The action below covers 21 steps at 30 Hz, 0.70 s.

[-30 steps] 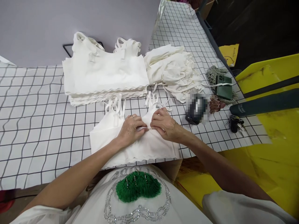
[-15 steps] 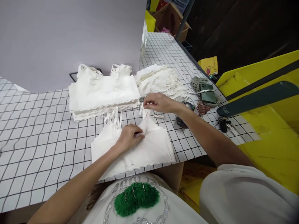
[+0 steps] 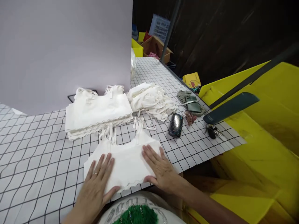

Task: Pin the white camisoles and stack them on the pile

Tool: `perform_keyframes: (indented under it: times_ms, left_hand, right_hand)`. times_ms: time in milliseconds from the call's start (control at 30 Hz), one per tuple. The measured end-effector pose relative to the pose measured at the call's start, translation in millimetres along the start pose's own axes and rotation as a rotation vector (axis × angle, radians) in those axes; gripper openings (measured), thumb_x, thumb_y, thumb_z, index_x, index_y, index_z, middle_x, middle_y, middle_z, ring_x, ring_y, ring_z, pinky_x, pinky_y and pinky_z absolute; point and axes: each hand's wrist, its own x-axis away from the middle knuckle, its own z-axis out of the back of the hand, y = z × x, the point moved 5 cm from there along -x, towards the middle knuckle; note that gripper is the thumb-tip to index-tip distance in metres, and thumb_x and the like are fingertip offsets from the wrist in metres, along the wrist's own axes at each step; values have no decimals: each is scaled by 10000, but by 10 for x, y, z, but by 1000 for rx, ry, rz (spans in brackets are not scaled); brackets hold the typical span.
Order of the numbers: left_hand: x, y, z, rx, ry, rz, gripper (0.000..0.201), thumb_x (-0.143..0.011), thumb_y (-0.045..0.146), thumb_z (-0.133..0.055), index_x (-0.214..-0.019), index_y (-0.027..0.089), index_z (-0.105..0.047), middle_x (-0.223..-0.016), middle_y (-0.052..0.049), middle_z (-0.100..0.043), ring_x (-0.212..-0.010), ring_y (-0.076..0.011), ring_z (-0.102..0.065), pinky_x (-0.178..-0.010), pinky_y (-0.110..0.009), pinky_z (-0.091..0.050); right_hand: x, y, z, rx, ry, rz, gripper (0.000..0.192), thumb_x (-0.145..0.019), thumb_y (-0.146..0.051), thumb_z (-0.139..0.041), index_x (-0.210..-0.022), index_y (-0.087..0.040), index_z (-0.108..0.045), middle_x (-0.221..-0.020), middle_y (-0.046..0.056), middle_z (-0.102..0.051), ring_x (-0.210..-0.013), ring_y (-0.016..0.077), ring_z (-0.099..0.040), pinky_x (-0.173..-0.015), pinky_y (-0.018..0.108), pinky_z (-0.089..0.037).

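Observation:
A white camisole top (image 3: 128, 158) with thin straps and a wavy hem lies spread near the table's front edge. On its left part rests my left hand (image 3: 95, 182), flat with the fingers stretched out and a ring on one of them. My right hand (image 3: 161, 169) lies flat on the right part, fingers extended and thumb close to the hem. Behind the top is a neat stack of similar white tops (image 3: 100, 109), straps toward the back. To the right of that stack sits a looser heap of white garments (image 3: 154, 99).
A dark glossy phone-like object (image 3: 176, 125), a green phone (image 3: 193, 104) and keys (image 3: 213, 131) lie to the right on the checked tablecloth (image 3: 42, 155). A grey panel (image 3: 65, 46) stands behind the stack. Yellow sheeting (image 3: 263, 149) flanks the table's right side.
My right hand has let go of a strap and moved down onto the top. My left hand has shifted left and flattened. The view has tilted upward.

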Motion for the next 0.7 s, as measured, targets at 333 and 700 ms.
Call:
perform_keyframes:
  times_ms: [333,700]
  left_hand:
    - [-33,-104,2,108,127,109,676,-1027,372,-441,-1624,207,-169,-1644,-129,-313,-1547,-294,-215,-1261,-546,-143]
    - [-14,-884,454,451,117,437,511,-927,519,-596,-1419,387,-564,-1482,-33,-570,-1382,-361,-505,-580,-281,-627]
  right_hand:
    - [-918,1416,897,-107,239,-397,285,-990,-206,-469,-1063,-123,-732,-1135,173,-694,-1153,287,-588,-1056,474,-458]
    - [-1607,2368,2404,-393,688,-541,181,-818,-209,-630,-688,-126,-724,-635,57,-661,-578,164,-617,-620,321,-570]
